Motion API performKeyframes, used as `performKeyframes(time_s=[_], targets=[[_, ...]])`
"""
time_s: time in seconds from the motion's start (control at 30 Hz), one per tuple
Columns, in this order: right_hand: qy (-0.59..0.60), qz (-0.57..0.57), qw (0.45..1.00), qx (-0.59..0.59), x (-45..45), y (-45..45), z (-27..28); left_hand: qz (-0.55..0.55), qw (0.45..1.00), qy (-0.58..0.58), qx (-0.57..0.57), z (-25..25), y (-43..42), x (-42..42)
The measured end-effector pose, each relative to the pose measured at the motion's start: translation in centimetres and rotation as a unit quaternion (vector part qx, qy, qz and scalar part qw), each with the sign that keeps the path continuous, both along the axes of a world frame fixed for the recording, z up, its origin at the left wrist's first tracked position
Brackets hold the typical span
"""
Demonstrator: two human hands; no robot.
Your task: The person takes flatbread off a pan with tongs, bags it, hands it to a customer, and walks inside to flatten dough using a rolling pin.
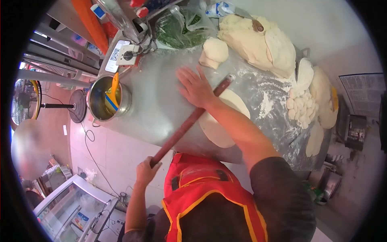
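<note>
My left hand [147, 171] is closed around the near end of a long reddish-brown rolling pin [181, 130]. The pin slants up to the right, passing under my right forearm, and its far end lies past the dough sheet. My right hand [195, 86] is open, fingers spread, over the grey worktop [155, 97]; whether it touches the surface I cannot tell. A thin, rolled-out dough sheet [221, 135] lies under the pin and forearm, partly hidden by them. Just beyond my right fingers sits a small dough lump [215, 52].
A large dough mass [258, 44] rests at the back, with several small dough pieces [301, 108] to its right. A metal pot [125, 101] holding an orange-handled brush [114, 86] stands at the left edge. Bagged greens [177, 30] lie behind. Flour dusts the right side.
</note>
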State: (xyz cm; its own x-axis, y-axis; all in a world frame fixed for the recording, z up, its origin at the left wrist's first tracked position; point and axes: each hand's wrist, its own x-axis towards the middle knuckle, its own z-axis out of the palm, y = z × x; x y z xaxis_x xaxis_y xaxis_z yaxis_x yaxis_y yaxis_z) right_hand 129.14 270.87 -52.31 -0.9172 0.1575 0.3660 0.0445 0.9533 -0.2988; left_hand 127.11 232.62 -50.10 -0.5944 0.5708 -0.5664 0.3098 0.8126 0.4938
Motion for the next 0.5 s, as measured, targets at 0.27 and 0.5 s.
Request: performKeyframes(time_s=[0.27, 0.5], targets=[[-0.167, -0.019, 0.985, -0.031, 16.9, -1.7, 0.8, -0.127, 0.989, -0.070, 0.029, -1.2, 1.0, 4.8], [-0.125, 0.005, 0.992, -0.012, 10.3, 0.0, 0.7, -0.139, 0.988, -0.055, -0.034, -1.8, 2.1, 7.0]])
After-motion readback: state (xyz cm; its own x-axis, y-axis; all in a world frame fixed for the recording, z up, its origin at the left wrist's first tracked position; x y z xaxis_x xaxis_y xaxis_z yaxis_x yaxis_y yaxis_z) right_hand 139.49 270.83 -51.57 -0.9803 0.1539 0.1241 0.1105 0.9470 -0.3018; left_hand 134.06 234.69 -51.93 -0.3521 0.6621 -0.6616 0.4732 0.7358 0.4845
